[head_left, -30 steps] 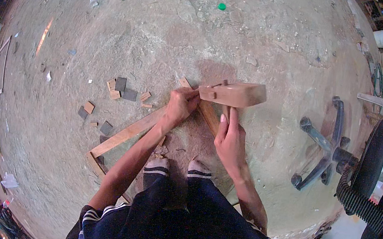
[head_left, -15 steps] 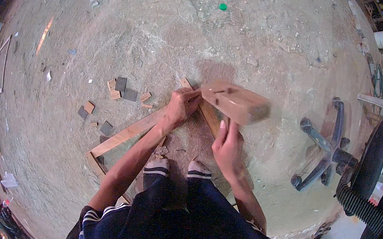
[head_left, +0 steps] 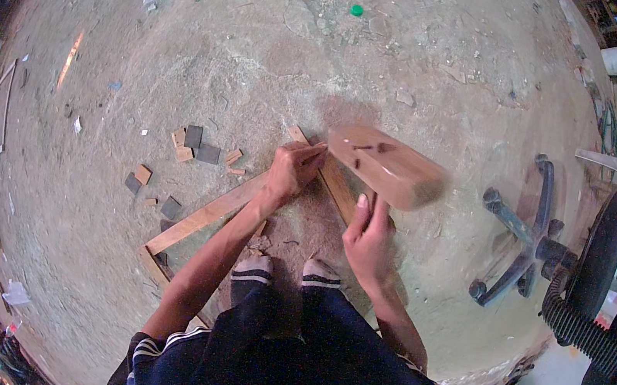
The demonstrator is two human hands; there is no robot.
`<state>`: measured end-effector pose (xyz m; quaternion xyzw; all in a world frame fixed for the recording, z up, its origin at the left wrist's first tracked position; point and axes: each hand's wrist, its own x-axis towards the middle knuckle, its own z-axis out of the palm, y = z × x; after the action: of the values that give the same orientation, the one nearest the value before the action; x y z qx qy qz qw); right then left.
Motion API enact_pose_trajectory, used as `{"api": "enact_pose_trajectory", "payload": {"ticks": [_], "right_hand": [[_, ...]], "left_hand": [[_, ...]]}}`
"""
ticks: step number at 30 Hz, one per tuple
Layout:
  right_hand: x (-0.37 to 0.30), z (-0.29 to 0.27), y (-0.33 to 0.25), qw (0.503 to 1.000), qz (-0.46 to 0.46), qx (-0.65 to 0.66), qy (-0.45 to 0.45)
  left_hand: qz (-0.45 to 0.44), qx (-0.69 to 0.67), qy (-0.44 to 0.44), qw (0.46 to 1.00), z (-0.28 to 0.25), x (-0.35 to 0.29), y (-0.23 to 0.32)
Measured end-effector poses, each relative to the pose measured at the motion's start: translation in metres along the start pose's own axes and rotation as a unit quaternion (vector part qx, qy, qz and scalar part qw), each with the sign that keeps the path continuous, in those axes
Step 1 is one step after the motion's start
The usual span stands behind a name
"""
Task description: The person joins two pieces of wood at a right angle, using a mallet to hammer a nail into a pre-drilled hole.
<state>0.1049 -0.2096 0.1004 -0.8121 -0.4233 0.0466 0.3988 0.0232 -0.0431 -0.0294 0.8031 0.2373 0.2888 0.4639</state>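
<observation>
Beside the wooden frame [head_left: 208, 214], scraps [head_left: 208, 154] dot the dusty floor [head_left: 226, 49].

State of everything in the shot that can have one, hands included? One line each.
Left hand: closed, over the wooden bars; anything pinched unclear.
Right hand: gripping the wooden mallet.
Wooden mallet: held tilted, head blurred.
Wooden bars: set at an angle, meeting point hidden.
Small blocks: loose, scattered on the floor.
Green cap: lying apart.
Black chair: standing or tipped, cannot tell.

- Pale socks [head_left: 253, 264], dark-banded, below the left hand [head_left: 291, 176]
- Dark navy trousers [head_left: 253, 318], farther below that hand
- White stripes [head_left: 152, 346] (parallel, slightly curved) on navy cloth, lower left of it
</observation>
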Motion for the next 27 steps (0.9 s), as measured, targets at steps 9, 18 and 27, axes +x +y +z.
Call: {"api": "enact_pose_trajectory", "payload": {"ticks": [9, 18, 27], "right_hand": [[0.002, -0.006, -0.001, 0.999, 0.04, 0.036, 0.009], [-0.004, 0.004, 0.003, 0.998, 0.04, -0.004, -0.055], [-0.001, -0.012, -0.002, 0.999, 0.032, 0.034, 0.027]], "left_hand": [[-0.004, 0.015, 0.008, 1.0, 0.001, -0.002, -0.003], [0.003, 0.015, -0.021, 1.0, -0.002, -0.001, -0.004], [-0.012, -0.007, 0.0, 1.0, 0.003, -0.003, -0.007]]}}
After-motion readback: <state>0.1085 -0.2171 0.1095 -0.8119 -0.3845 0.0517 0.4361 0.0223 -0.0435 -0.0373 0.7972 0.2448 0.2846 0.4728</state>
